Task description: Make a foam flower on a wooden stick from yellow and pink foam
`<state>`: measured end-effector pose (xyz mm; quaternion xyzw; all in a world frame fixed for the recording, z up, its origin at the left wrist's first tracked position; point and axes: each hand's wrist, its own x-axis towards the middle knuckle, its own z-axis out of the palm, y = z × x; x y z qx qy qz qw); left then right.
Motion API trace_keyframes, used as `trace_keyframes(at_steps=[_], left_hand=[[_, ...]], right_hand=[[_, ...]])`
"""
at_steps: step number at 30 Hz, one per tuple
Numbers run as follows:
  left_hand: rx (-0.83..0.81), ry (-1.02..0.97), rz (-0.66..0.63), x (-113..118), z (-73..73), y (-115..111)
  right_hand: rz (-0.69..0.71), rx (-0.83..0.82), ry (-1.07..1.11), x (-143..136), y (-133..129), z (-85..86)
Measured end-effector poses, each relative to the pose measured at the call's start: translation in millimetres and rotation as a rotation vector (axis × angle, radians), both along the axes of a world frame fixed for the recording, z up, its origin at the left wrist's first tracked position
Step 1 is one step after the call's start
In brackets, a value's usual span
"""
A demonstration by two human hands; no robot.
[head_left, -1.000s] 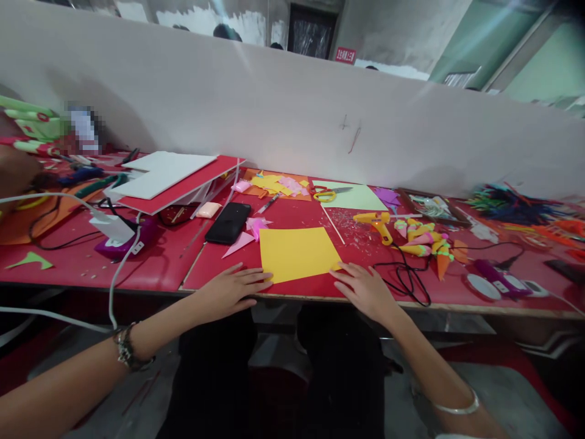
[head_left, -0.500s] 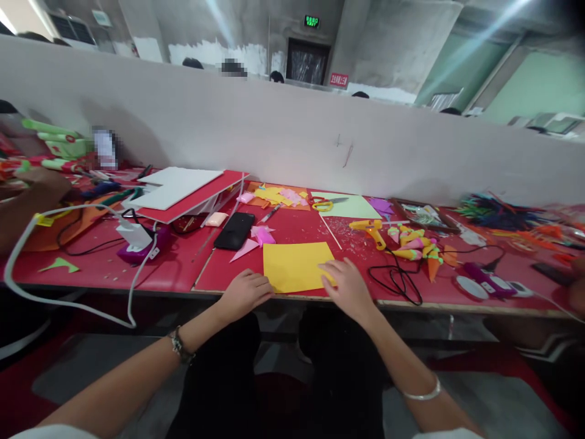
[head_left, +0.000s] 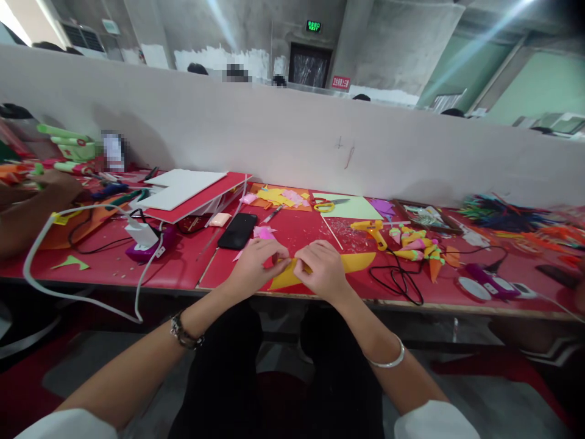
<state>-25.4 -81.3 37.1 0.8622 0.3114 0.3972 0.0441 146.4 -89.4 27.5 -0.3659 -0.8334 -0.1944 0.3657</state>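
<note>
A sheet of yellow paper [head_left: 359, 263] lies at the front edge of the red table, bent or partly rolled, with one end sticking out to the right. My left hand [head_left: 255, 267] pinches its edge between thumb and fingers. Close beside it, my right hand [head_left: 322, 272] also pinches the paper, its fingers curled and covering the middle of the sheet. Just beyond my left hand are pink scraps [head_left: 264, 232] and a black phone [head_left: 237, 231]. To the right of my right hand rests a yellow glue gun [head_left: 371, 231] with a black cord.
Yellow-and-orange-handled scissors [head_left: 325, 206] lie on pale green paper [head_left: 359, 210]. Several small paper cones [head_left: 418, 245] sit by the glue gun. White and red boards [head_left: 183, 189] are stacked left, near a purple power strip [head_left: 150, 247]. A co-worker's arm [head_left: 41, 207] reaches in at far left.
The yellow paper lay flat; now it is bent up and turned. Both my hands have moved inward from its sides and pinch it close together.
</note>
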Motion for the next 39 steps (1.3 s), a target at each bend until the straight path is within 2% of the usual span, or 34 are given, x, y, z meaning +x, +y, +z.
trace_keyframes(at_steps=[4, 11, 16, 20, 24, 27, 29, 31, 32, 35, 39], left_hand=[[0.028, -0.027, -0.038, 1, 7.8, -2], [-0.032, -0.071, 0.03, -19, 25.7, 8], [-0.056, -0.089, 0.12, -30, 29.2, 17], [-0.065, -0.058, 0.108, -31, 27.0, 26], [-0.053, -0.03, 0.128, -34, 32.3, 32], [-0.036, -0.008, 0.136, -33, 38.2, 32], [-0.033, 0.019, 0.111, -29, 40.1, 32], [-0.024, 0.007, 0.099, -22, 40.1, 32], [-0.015, -0.005, 0.099, -19, 39.8, 32], [0.094, 0.015, 0.14, -11, 38.9, 35], [0.41, 0.186, 0.247, 2, 38.1, 35]], right_hand=[[0.006, -0.01, 0.035, 8, 0, 5.8], [-0.067, 0.004, 0.049, 48, 14, 10.8], [-0.134, 0.042, 0.085, 85, 22, -3.6], [-0.222, 0.011, 0.111, 110, 27, -19.7], [-0.33, -0.024, 0.181, 125, 34, -20.0], [-0.34, -0.035, 0.367, 118, 31, -3.9], [-0.212, -0.093, 0.423, 100, 26, 10.7], [-0.066, -0.196, 0.283, 78, 22, 23.7], [-0.038, -0.22, 0.202, 67, 21, 28.6], [-0.055, -0.286, 0.055, 47, 25, 36.2], [-0.119, -0.333, -0.037, 38, 29, 40.9]])
